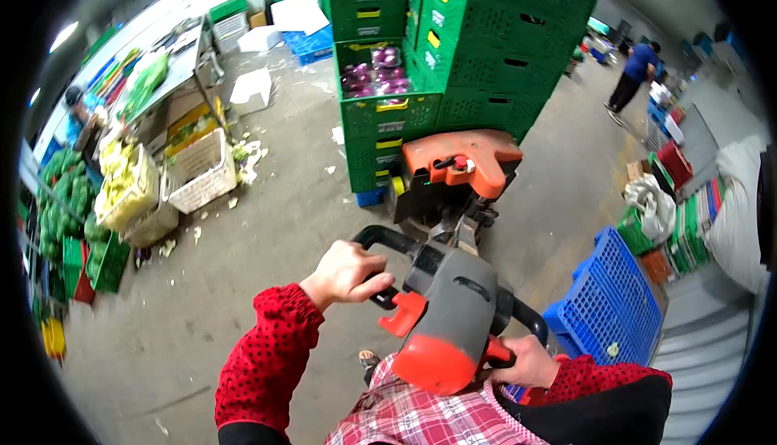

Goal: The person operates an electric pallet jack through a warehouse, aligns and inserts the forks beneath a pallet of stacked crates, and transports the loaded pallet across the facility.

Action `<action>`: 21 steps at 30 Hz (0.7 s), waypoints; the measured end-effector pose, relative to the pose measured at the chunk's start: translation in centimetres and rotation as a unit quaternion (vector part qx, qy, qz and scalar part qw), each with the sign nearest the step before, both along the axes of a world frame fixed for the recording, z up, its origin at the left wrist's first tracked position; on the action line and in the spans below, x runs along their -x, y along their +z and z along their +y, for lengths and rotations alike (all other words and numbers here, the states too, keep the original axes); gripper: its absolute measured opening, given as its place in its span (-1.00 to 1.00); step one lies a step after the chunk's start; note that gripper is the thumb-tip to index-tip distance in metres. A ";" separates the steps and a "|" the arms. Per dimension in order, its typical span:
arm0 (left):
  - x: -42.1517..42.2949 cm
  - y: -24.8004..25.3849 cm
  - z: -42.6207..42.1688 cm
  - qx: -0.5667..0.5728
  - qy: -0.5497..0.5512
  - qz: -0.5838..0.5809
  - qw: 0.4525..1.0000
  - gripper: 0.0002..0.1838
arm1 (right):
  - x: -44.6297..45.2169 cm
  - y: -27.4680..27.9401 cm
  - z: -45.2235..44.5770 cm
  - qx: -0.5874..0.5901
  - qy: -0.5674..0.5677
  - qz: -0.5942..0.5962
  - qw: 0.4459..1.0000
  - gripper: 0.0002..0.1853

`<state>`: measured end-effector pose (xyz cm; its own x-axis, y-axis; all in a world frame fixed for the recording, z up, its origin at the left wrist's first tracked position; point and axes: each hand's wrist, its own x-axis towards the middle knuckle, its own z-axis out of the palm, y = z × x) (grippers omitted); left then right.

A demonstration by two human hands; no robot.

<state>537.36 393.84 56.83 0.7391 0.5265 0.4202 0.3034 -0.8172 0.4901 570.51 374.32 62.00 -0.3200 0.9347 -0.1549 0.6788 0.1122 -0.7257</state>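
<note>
Crates [502, 73], green and stacked high, stand just beyond the orange-topped pallet truck [495, 151]; stacking looks done, what remains I can't tell! Left grip [348, 273] wraps one side of the truck's control handle [453, 307], right grip [526, 362] clasps the other.

Using the control head [453, 299] as reference: ahead of it, green crate stack [502, 57] runs off the top edge; crate labels too small to read; blue base [371, 198] under the stack mostly hidden. On it, left hand [348, 273] and right hand [526, 362] both have some finger ends out of sight. Below it, plaid shirt [421, 413] cut by bottom edge. Far right of it, distant person [638, 69] too small for detail; white bag [738, 194] clipped by dark border. Far left, another person [77, 117] partly hidden, blurry.
</note>
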 end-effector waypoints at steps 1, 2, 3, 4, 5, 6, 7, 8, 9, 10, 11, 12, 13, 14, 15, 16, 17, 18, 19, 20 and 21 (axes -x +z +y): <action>0.3 0.2 0.1 0.006 -0.003 0.001 1.000 -0.61 | 0.2 0.3 0.2 -0.005 0.008 -0.003 1.000 -0.60; 0.3 0.2 0.4 0.012 -0.020 0.002 1.000 -0.62 | 0.6 0.5 -0.1 -0.010 0.002 -0.005 1.000 -0.60; 0.1 -0.2 1.0 0.013 -0.026 -0.024 0.999 -0.56 | 0.4 0.5 0.2 0.000 0.002 -0.030 1.000 -0.61; 0.3 -0.2 1.5 0.010 -0.029 -0.016 0.999 -0.57 | 1.0 0.6 0.5 -0.013 -0.002 -0.009 1.000 -0.61; 1.1 -1.0 2.0 0.004 -0.025 -0.018 1.000 -0.57 | 1.7 -0.3 0.9 -0.014 -0.004 -0.033 0.999 -0.60; 2.3 -1.9 2.6 -0.001 -0.022 -0.020 1.000 -0.57 | 3.1 -1.2 1.3 -0.015 -0.006 -0.058 0.998 -0.59; 3.4 -2.5 3.4 -0.001 -0.043 -0.027 0.999 -0.57 | 5.3 -1.7 1.2 -0.015 -0.037 -0.042 0.998 -0.54; 4.9 -2.6 3.9 0.002 -0.052 -0.030 0.998 -0.57 | 6.9 -1.8 1.3 -0.021 -0.045 -0.043 0.998 -0.54; 6.1 -2.1 4.5 0.005 -0.058 -0.025 0.998 -0.57 | 8.3 -1.6 1.4 -0.004 -0.050 -0.060 0.997 -0.52; 7.1 -1.7 5.3 -0.001 -0.066 -0.025 0.998 -0.57 | 9.7 -1.3 1.7 0.014 -0.056 -0.076 0.995 -0.49; 8.2 -1.6 5.9 0.001 -0.076 -0.027 0.997 -0.56 | 11.5 -1.0 1.7 0.016 -0.075 -0.060 0.995 -0.48; 9.5 -1.6 6.4 0.003 -0.087 -0.030 0.996 -0.56 | 13.3 -0.5 1.9 0.018 -0.093 -0.044 0.994 -0.46; 10.7 -1.5 7.1 0.006 -0.089 -0.026 0.996 -0.56 | 14.9 -0.7 2.3 0.015 -0.099 -0.045 0.994 -0.45; 11.9 -1.5 7.9 0.007 -0.100 -0.023 0.995 -0.56 | 16.3 -0.8 2.6 0.014 -0.104 -0.046 0.993 -0.45; 13.1 -1.6 8.8 0.005 -0.105 -0.022 0.994 -0.56 | 17.8 -0.7 3.0 0.009 -0.110 -0.057 0.992 -0.44; 14.3 -1.6 9.5 0.004 -0.110 -0.020 0.994 -0.56 | 19.4 -0.6 3.3 0.009 -0.119 -0.056 0.991 -0.44; 15.3 -1.5 9.8 0.007 -0.115 -0.025 0.993 -0.56 | 20.8 -0.6 3.4 0.005 -0.122 -0.063 0.990 -0.45; 16.4 -1.6 9.9 0.005 -0.123 -0.026 0.992 -0.56 | 22.2 -0.8 3.2 0.001 -0.125 -0.071 0.990 -0.45; 17.3 -1.8 10.0 0.002 -0.128 -0.031 0.991 -0.56 | 23.6 -1.1 2.9 0.002 -0.140 -0.073 0.987 -0.44; 18.3 -2.0 10.0 -0.001 -0.133 -0.036 0.990 -0.56 | 24.9 -1.5 2.4 0.001 -0.148 -0.074 0.986 -0.44; 19.4 -2.2 10.0 -0.002 -0.137 -0.036 0.990 -0.56 | 26.1 -1.9 2.0 0.003 -0.146 -0.074 0.987 -0.44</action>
<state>517.98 403.84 54.61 0.8220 0.3084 0.4788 0.0339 -0.8657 0.4995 544.42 376.33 60.07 -0.0112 0.9825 -0.1859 0.7802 -0.1077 -0.6161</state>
